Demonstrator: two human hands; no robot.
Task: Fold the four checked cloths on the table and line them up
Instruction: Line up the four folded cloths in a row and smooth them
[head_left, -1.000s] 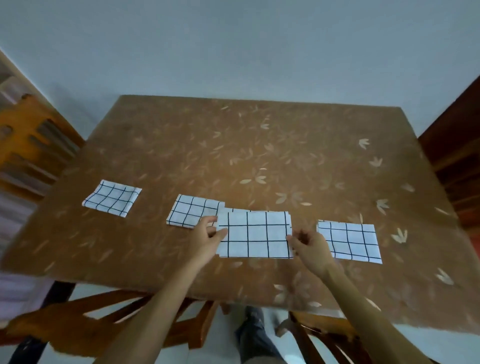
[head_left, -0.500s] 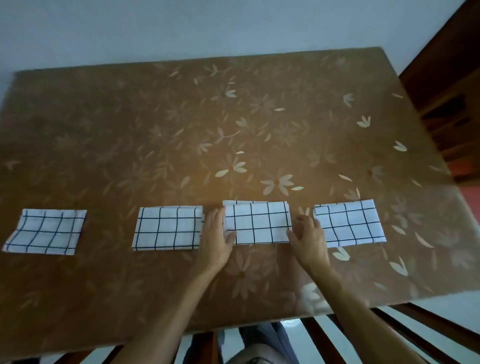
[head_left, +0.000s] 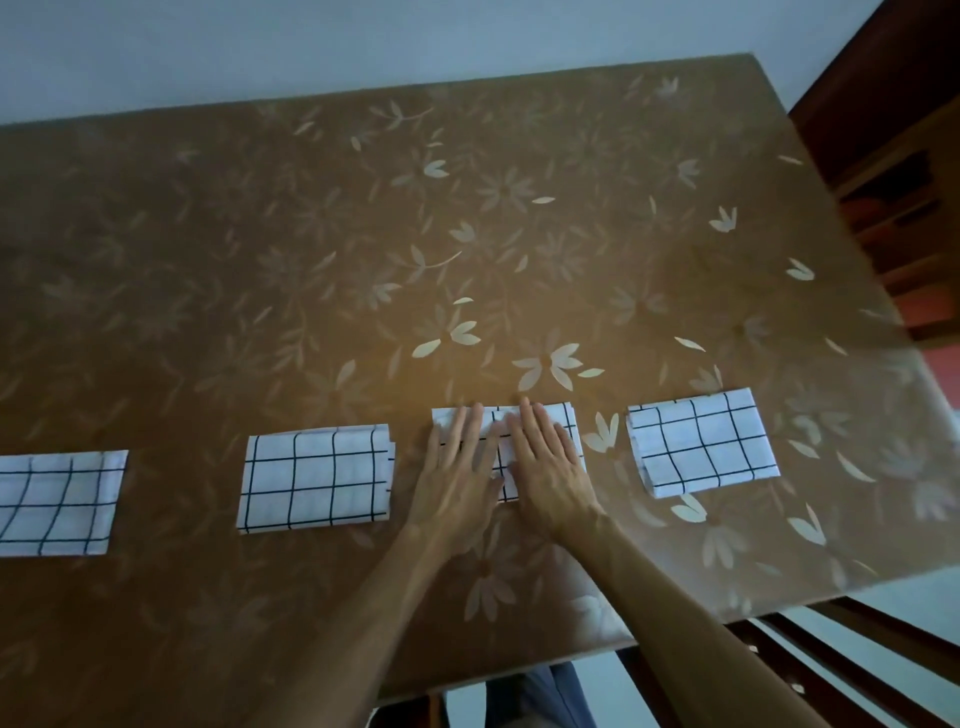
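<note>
Several folded white cloths with black checks lie in a row along the near part of the brown table (head_left: 363, 234). The leftmost cloth (head_left: 54, 501) is cut by the frame's left edge. A second cloth (head_left: 314, 478) lies left of centre, and another cloth (head_left: 701, 449) lies at the right. Between them lies the third cloth (head_left: 569, 421), mostly hidden under my hands. My left hand (head_left: 460, 467) and my right hand (head_left: 545, 462) rest flat on it, side by side, with fingers spread and pointing away from me.
The table has a pale leaf and flower pattern. Dark wooden chair parts (head_left: 841, 649) show below the table's near right edge. Brown shelving (head_left: 893, 197) stands at the far right, and a pale wall runs behind the table.
My hands moved from the two ends of the third cloth onto its top and now lie flat together. The cloth looks narrower than a second ago. The camera tilted and came closer.
</note>
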